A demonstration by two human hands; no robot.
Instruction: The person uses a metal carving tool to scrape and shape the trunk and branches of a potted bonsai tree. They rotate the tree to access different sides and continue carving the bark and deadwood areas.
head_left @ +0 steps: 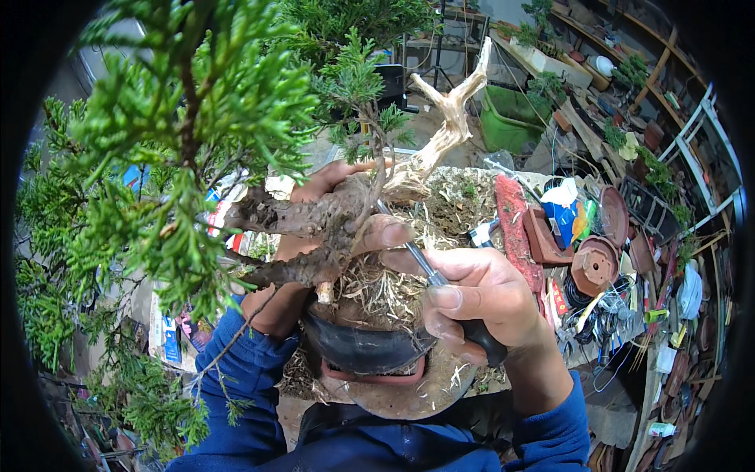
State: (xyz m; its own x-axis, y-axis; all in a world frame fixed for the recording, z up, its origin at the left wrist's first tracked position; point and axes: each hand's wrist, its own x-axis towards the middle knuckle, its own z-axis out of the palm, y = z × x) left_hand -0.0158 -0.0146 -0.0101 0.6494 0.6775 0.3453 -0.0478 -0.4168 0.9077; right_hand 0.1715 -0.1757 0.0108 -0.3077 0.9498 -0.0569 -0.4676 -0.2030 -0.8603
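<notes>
A juniper bonsai (314, 228) with a gnarled brown trunk leans left over a black pot (366, 346). A bare, pale deadwood branch (444, 134) rises from it toward the far right. My left hand (324, 179) is closed round the trunk, partly hidden behind it. My right hand (491, 295) grips a slim carving tool (425, 263) with a metal shaft and a black handle. Its shaft points up and left to the base of the deadwood, where the tip is hard to make out. Pale wood shavings (385, 295) cover the soil below.
Green foliage (189, 118) fills the left side, close to me. The pot stands on a round turntable (409, 393). Right of it lie a red fibrous strip (515, 228), brown pots (595, 266), cables and tools. A green tub (511, 118) stands beyond the bench.
</notes>
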